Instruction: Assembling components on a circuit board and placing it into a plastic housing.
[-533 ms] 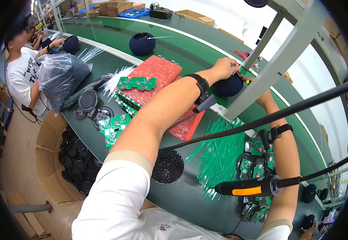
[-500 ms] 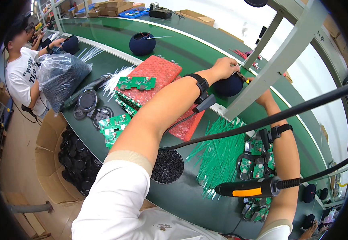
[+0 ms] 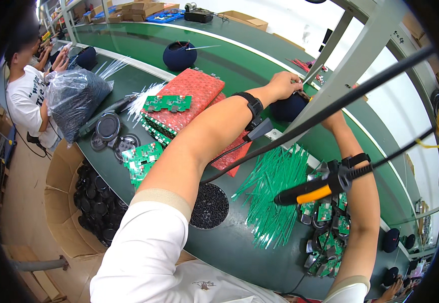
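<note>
Beside a pale metal post, a dark blue round housing (image 3: 285,109) stands at the belt's near edge. My left hand (image 3: 284,86) is over its top with the fingers pinched together; what they hold, if anything, is too small to make out. My right hand (image 3: 333,121) reaches in on the housing's right side, its fingers mostly hidden behind the post. In front of my right forearm hangs a black electric screwdriver (image 3: 312,194) with an orange strip. Green cable ties (image 3: 275,194) lie spread below the housing, and red bubble-wrap bags (image 3: 191,83) lie left of it.
Green circuit boards (image 3: 166,103) rest on the bags. A round dish of black screws (image 3: 223,207) sits near my left elbow. The metal post (image 3: 353,65) and a black cable (image 3: 330,108) cross the workspace. Another housing (image 3: 179,56) stands on the belt. A person (image 3: 26,86) works at left.
The hanging screwdriver has swung upward and its cable has shifted up. My hands stay at the housing with little movement. The person at left has raised a hand away from their housing.
</note>
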Tool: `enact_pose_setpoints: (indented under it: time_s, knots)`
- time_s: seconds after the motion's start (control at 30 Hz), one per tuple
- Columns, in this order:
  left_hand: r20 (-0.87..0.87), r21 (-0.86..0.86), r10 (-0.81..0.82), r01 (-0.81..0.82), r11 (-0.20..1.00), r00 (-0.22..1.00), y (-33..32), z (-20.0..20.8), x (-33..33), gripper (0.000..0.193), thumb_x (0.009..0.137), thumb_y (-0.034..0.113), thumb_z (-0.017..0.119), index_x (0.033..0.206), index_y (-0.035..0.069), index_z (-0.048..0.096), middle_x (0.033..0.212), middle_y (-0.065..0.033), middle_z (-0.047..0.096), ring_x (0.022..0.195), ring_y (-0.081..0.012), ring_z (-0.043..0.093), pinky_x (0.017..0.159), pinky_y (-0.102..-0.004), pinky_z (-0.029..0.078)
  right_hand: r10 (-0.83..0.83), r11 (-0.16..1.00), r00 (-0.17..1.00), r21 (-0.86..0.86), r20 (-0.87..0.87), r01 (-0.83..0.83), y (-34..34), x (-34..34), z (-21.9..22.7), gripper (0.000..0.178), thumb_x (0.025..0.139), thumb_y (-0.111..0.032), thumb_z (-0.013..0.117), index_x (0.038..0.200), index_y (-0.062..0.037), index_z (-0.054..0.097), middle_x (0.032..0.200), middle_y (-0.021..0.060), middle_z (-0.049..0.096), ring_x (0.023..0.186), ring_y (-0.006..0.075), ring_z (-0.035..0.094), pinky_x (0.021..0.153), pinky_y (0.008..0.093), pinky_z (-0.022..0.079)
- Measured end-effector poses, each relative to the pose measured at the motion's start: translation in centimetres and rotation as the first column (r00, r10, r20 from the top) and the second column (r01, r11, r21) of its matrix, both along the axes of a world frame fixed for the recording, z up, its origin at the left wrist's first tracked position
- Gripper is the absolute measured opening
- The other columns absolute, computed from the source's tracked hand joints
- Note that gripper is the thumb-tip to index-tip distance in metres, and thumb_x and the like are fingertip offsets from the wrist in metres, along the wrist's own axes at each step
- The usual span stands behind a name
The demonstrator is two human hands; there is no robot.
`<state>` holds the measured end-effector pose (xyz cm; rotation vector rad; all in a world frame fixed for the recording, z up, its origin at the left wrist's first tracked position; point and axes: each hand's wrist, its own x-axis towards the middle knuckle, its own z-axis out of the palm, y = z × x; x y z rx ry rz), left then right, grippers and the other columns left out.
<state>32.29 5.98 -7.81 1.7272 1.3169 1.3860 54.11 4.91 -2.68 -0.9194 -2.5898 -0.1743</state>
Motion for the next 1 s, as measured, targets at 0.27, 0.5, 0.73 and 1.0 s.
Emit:
enact_pose_setpoints:
  time_s: [0.27, 0.5, 0.73, 1.0]
  knots:
    - [0.051, -0.061, -0.033, 0.036, 0.998, 0.998, -2.0, 1.6, 1.6, 0.019, 0.094, 0.019, 0.067, 0.099, 0.001, 0.071, 0.080, -0.0057, 0.070, 0.072, -0.0116, 0.062, 0.068, -0.0277, 0.050, -0.260, 0.962, 0.940, 0.145, 0.220, 0.232, 1.5, 1.7, -1.6, 0.018, 0.083, -0.012, 0.064, 0.098, -0.0020, 0.066, 0.093, 0.0215, 0.068, 0.088, 0.0405, 0.066, 0.073, 0.0444, 0.055]
    - [0.193, -0.032, -0.162, 0.171, 0.985, 0.968, -1.7, 1.0, 1.2, 0.017, 0.093, 0.015, 0.066, 0.099, 0.000, 0.071, 0.084, -0.0041, 0.069, 0.072, -0.0089, 0.059, 0.068, -0.0271, 0.048, -0.179, 0.945, 0.953, -0.313, -0.244, 0.097, 1.7, 4.2, -6.8, 0.029, 0.084, -0.005, 0.063, 0.114, -0.0046, 0.062, 0.108, 0.0223, 0.067, 0.103, 0.0439, 0.063, 0.087, 0.0463, 0.051]
    - [0.152, 0.084, -0.171, 0.160, 0.984, 0.973, -3.0, 3.4, 2.5, 0.014, 0.089, 0.014, 0.069, 0.090, 0.001, 0.072, 0.076, -0.0029, 0.068, 0.068, -0.0098, 0.060, 0.063, -0.0279, 0.047, -0.312, 0.839, 0.851, -0.543, -0.423, 0.039, 3.8, 8.8, -11.2, 0.061, 0.085, -0.007, 0.067, 0.142, -0.0057, 0.048, 0.102, 0.0025, 0.062, 0.086, 0.0115, 0.058, 0.078, 0.0285, 0.050]
    - [-0.360, 0.182, 0.347, -0.299, 0.937, 0.866, -8.7, 6.9, -9.2, 0.023, 0.081, 0.033, 0.073, 0.090, 0.012, 0.078, 0.081, -0.0092, 0.075, 0.077, -0.0256, 0.072, 0.076, -0.0361, 0.057, -0.469, 0.707, 0.840, -0.686, -0.271, 0.173, -0.7, 11.5, -9.5, 0.051, 0.080, 0.001, 0.058, 0.131, -0.0029, 0.058, 0.098, 0.0084, 0.065, 0.072, 0.0163, 0.059, 0.068, 0.0308, 0.051]
